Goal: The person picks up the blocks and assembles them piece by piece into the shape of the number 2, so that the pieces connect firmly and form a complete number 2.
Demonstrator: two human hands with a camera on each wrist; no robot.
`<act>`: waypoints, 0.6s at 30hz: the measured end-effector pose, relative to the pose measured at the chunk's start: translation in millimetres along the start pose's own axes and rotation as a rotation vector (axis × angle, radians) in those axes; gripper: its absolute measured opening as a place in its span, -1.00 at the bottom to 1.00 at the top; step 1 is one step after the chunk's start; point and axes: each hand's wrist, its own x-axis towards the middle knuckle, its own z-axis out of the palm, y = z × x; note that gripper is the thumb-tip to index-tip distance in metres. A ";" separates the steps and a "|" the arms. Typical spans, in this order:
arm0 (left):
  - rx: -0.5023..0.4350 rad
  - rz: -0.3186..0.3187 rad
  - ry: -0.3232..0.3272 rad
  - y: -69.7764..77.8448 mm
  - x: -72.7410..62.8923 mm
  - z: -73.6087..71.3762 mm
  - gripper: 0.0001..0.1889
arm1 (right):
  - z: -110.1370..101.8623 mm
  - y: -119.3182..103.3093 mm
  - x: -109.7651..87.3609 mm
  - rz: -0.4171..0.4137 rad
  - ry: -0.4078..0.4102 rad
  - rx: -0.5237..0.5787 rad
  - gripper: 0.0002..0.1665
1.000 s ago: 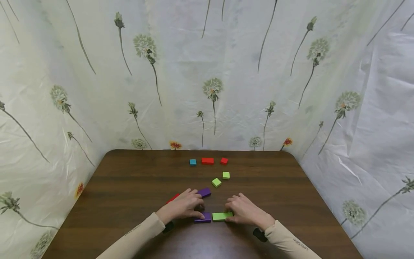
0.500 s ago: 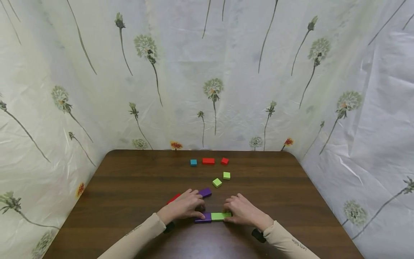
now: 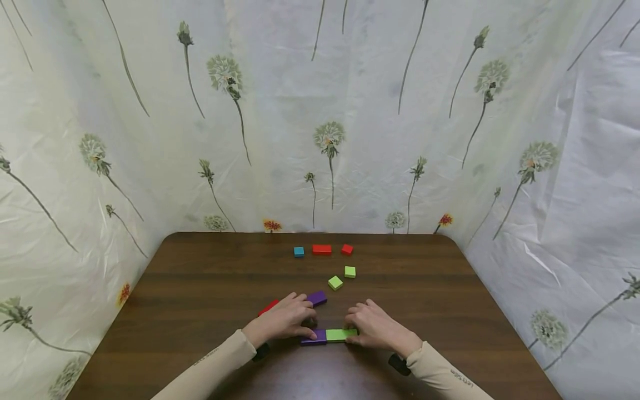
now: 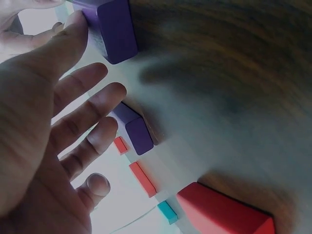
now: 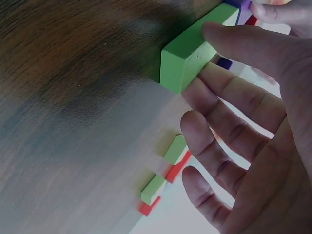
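Two oblong blocks lie end to end on the brown table (image 3: 210,289): a purple block (image 3: 313,339) on the left, a light green block (image 3: 338,335) on the right. My left hand (image 3: 284,319) holds the purple block, its thumb on the top face and the other fingers spread along the far side. My right hand (image 3: 377,326) holds the green block's right end between thumb and fingers. In the right wrist view, the green block (image 5: 183,56) meets the purple one, and the index finger passes behind it.
Beyond my left hand lie another purple block (image 3: 316,298) and a partly hidden red block (image 3: 268,307). Two small green blocks (image 3: 335,283) sit farther out. Near the back edge are a blue block (image 3: 299,251), a long red block (image 3: 322,250) and a small red block (image 3: 347,249).
My right hand has slid the green block left, closing the small gap to the purple block. In the last half second nothing has clearly moved.
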 end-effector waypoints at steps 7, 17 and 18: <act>-0.010 -0.011 -0.006 0.8 -0.1 0.2 -0.60 | 1.9 0.0 -0.4 0.001 0.002 0.006 -0.73; -0.018 -0.005 0.003 1.0 -1.2 0.4 -0.61 | 1.8 -2.1 1.2 -0.023 0.057 0.030 -0.52; -0.019 -0.006 0.004 1.0 -1.3 0.3 -0.61 | 0.9 -2.6 1.8 -0.025 0.057 0.039 -0.52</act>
